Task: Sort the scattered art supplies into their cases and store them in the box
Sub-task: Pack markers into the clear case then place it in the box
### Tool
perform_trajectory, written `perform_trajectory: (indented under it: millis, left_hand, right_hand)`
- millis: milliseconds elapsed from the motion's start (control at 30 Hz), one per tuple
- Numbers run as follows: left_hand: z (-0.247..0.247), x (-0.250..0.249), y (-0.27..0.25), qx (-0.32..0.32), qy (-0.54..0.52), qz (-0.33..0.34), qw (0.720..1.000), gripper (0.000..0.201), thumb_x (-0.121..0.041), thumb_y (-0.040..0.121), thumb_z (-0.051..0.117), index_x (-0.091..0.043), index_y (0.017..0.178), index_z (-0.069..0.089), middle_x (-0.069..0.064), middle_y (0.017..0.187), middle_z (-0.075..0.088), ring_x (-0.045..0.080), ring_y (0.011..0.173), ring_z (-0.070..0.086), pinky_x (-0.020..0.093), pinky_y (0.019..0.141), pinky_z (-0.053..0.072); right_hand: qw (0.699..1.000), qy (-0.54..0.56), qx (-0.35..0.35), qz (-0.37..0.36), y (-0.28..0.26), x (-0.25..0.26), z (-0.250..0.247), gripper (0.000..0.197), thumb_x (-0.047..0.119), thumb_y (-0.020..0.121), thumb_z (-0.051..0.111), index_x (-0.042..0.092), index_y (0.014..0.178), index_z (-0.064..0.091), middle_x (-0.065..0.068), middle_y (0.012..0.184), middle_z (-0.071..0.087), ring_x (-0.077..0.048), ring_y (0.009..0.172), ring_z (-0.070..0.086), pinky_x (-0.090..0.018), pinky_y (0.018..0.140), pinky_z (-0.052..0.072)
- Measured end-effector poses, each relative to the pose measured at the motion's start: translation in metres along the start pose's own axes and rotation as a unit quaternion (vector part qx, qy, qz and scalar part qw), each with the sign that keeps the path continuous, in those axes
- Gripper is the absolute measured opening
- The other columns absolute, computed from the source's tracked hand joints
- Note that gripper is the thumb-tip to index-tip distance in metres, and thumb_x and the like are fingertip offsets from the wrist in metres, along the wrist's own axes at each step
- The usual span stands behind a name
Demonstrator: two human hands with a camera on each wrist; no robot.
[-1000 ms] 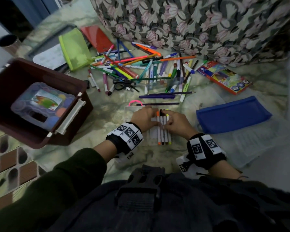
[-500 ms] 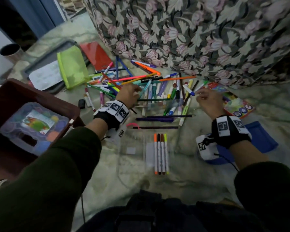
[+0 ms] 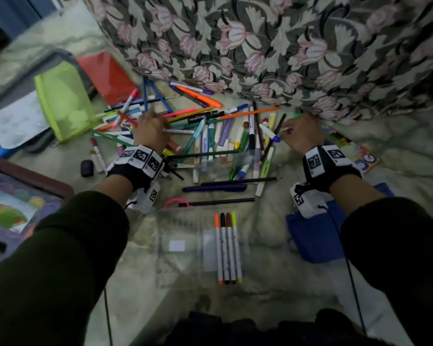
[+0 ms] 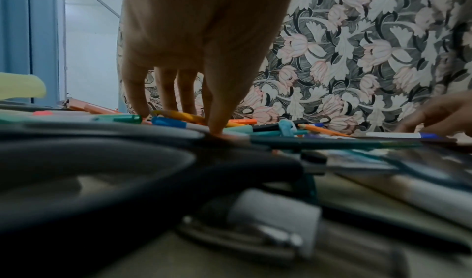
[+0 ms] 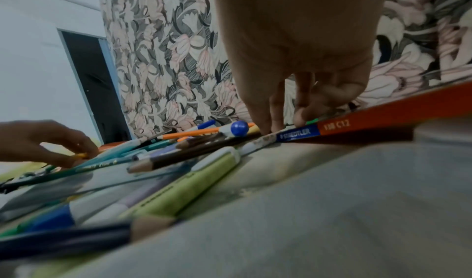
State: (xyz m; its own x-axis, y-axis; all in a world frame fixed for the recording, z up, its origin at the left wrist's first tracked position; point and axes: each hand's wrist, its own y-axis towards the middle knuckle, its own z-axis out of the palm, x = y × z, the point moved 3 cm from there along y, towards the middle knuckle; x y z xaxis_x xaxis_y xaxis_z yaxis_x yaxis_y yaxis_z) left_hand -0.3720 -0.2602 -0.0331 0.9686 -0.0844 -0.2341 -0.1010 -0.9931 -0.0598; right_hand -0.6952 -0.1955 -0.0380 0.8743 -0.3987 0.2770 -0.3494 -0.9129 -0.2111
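Observation:
A heap of markers, pens and pencils (image 3: 210, 131) lies on the floor before a floral cloth. My left hand (image 3: 150, 128) is down on the heap's left side. Its thumb (image 4: 217, 126) and fingers pinch a white marker (image 3: 179, 131) with a blue cap (image 4: 168, 121). At the heap's right edge, my right hand (image 3: 299, 133) pinches a white marker with a green cap (image 3: 296, 116), whose green end (image 5: 313, 121) shows by the fingertips. Closer to me lies a clear marker case (image 3: 183, 245) with several white markers (image 3: 226, 248) side by side in it.
The brown storage box (image 3: 35, 182), with a clear plastic case in it, stands at the left. A blue pouch (image 3: 315, 236) lies under my right wrist, with a coloured-pencil box (image 3: 358, 156) beyond it. A green pouch (image 3: 63, 101) and red case (image 3: 108, 76) lie far left. Scissors (image 3: 178, 166) sit by my left wrist.
Both hands left the markers in the clear case and reached forward into the heap, the left to its left side and the right to its right edge. Each now pinches a marker.

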Motion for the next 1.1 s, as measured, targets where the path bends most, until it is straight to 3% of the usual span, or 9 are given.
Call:
perform_trajectory:
  millis: [200,400,567,667,767,833,900,967,1100]
  left_hand:
    - [-0.003,-0.002,-0.003,0.005,0.003,0.002,1.0,0.02,-0.003,0.087,0.056,-0.005,0.104,0.067,0.016,0.126,0.047,0.036,0.121,0.04,0.053,0.09,0.043]
    - [-0.012,-0.009,-0.014,-0.019,-0.003,0.03,0.999,0.019,-0.021,0.088,0.059,-0.011,0.103,0.066,0.012,0.125,0.049,0.033,0.121,0.041,0.049,0.093,0.037]
    - [-0.027,-0.013,-0.017,-0.023,-0.122,0.051,0.991,0.019,-0.026,0.085,0.064,-0.013,0.098,0.067,0.01,0.101,0.065,0.026,0.09,0.06,0.032,0.069,0.045]
    - [-0.032,-0.016,-0.024,-0.03,-0.24,0.054,0.969,0.022,-0.015,0.078,0.072,-0.005,0.096,0.064,0.011,0.086,0.064,0.017,0.073,0.058,0.027,0.067,0.047]
    - [-0.041,-0.021,-0.032,-0.065,-0.323,0.063,0.942,0.016,-0.01,0.076,0.073,-0.005,0.087,0.062,0.004,0.07,0.059,0.0,0.054,0.056,0.015,0.056,0.047]
    - [-0.049,-0.026,-0.038,-0.083,-0.362,0.075,0.925,0.017,-0.009,0.077,0.073,-0.007,0.086,0.059,0.0,0.067,0.057,-0.002,0.058,0.056,0.004,0.058,0.044]
    - [-0.057,-0.031,-0.044,-0.072,-0.399,0.082,0.91,0.02,-0.007,0.078,0.071,-0.003,0.095,0.06,0.001,0.069,0.057,0.01,0.067,0.058,0.008,0.065,0.047]
    - [-0.062,-0.037,-0.052,-0.032,-0.432,0.089,0.897,0.024,-0.003,0.08,0.068,-0.001,0.102,0.058,0.003,0.073,0.059,0.016,0.069,0.061,0.02,0.069,0.053]
    - [-0.064,-0.046,-0.078,0.048,-0.449,0.082,0.888,0.038,-0.002,0.081,0.067,-0.007,0.116,0.051,0.0,0.071,0.06,0.002,0.05,0.063,0.021,0.057,0.057]
  right_hand:
    - [1.0,-0.006,0.014,-0.008,-0.004,0.008,0.005,0.02,0.021,0.091,0.056,0.011,0.106,0.065,-0.02,0.131,0.041,-0.039,0.104,0.054,-0.038,0.08,0.046]
    - [0.999,0.028,0.02,-0.015,-0.011,0.011,-0.001,0.01,0.013,0.084,0.063,0.01,0.093,0.067,-0.018,0.111,0.062,-0.035,0.098,0.061,-0.038,0.081,0.051]
    - [0.988,0.138,-0.008,0.068,-0.014,0.006,-0.002,0.046,0.018,0.076,0.074,0.004,0.115,0.053,-0.021,0.109,0.064,-0.033,0.099,0.062,-0.036,0.076,0.049]
    - [0.967,0.241,-0.017,0.086,-0.019,0.005,-0.004,0.04,0.013,0.074,0.072,0.004,0.11,0.057,-0.021,0.103,0.066,-0.032,0.089,0.066,-0.039,0.075,0.054]
    - [0.955,0.29,-0.05,0.042,-0.029,0.012,-0.012,0.027,0.007,0.078,0.069,0.003,0.103,0.062,-0.02,0.1,0.068,-0.033,0.086,0.066,-0.038,0.073,0.054]
    - [0.955,0.288,-0.067,-0.026,-0.038,0.024,-0.019,0.024,0.005,0.079,0.068,0.002,0.103,0.065,-0.019,0.096,0.069,-0.03,0.09,0.065,-0.031,0.076,0.05]
    - [0.948,0.301,-0.069,-0.079,-0.052,0.038,-0.025,0.022,0.004,0.08,0.066,0.002,0.102,0.066,-0.016,0.087,0.068,-0.029,0.09,0.065,-0.029,0.076,0.048]
    - [0.94,0.319,-0.058,-0.109,-0.067,0.051,-0.029,0.02,0.004,0.082,0.066,0.0,0.101,0.066,-0.013,0.086,0.066,-0.028,0.09,0.064,-0.032,0.075,0.049]
    - [0.937,0.321,0.008,-0.139,-0.097,0.076,-0.029,0.022,0.007,0.084,0.065,0.003,0.106,0.064,-0.019,0.09,0.067,-0.032,0.089,0.065,-0.035,0.075,0.052]
